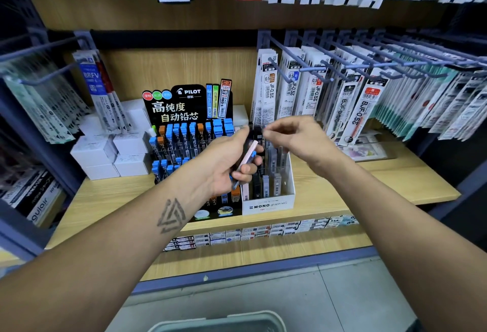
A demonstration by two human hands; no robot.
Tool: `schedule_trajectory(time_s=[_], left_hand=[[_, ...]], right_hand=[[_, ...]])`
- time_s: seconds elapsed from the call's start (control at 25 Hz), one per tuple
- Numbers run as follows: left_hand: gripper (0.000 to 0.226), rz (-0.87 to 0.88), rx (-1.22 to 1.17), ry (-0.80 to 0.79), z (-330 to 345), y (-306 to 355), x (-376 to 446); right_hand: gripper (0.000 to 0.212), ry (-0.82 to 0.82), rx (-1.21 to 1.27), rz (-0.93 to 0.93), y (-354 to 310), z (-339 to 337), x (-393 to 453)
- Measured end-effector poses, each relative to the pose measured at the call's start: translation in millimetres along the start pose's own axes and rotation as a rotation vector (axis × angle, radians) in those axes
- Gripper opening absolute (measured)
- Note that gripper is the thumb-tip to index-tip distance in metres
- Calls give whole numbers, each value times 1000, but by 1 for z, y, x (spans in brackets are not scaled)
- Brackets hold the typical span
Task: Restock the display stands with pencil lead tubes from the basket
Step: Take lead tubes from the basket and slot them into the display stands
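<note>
1. Wooden shelf (382, 181): pale laminate w/ grain; hooks above carry flat refill packs (353, 105) marked "JF-0.5", "BJF-0.5"; left packs read "BRFV".
2. Black Pilot stand (184, 110): card header "PILOT" + Chinese text, tiered rows of blue- and orange-capped lead tubes; lower front partly hidden by left forearm.
3. White card stand (268, 203) just right of it, printed "MONO graph MG"; holds upright grey/black/pink tubes.
4. Basket (218, 322): pale plastic rim only, cut off at bottom edge.
5. Left hand (226, 165): grip curled round a bundle of tubes (247, 157), pink one on top, over the stands.
6. Right hand (297, 139): thumb + forefinger pinched together above the MONO stand; blurred, can't tell what's in them.
</note>
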State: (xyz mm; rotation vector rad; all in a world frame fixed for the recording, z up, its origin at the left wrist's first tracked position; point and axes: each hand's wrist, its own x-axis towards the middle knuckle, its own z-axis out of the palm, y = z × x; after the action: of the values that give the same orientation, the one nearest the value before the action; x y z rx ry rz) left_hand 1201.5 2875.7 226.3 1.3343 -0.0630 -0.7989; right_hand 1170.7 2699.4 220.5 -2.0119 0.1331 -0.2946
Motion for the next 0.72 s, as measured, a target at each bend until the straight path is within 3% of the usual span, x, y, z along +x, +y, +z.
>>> schedule_trajectory(time_s=[0.12,0.32,0.48,0.6,0.72], left_hand=[[38,-15,-29,3,3,-1,-1],[30,5,3,32,2,0,-2],[37,41,66,36,-4,2,-5],[38,58,93,16,-7,7,-10],[29,88,175,4,-17,17,-12]], right_hand=[[12,-247,215,-29,-17,10,-12],[20,-235,225,27,-18,9,-8],[23,-313,284,124,-22,12,-8],[11,-233,427,145,-24,12,-5],[16,-53,576,104,-26,7,1]])
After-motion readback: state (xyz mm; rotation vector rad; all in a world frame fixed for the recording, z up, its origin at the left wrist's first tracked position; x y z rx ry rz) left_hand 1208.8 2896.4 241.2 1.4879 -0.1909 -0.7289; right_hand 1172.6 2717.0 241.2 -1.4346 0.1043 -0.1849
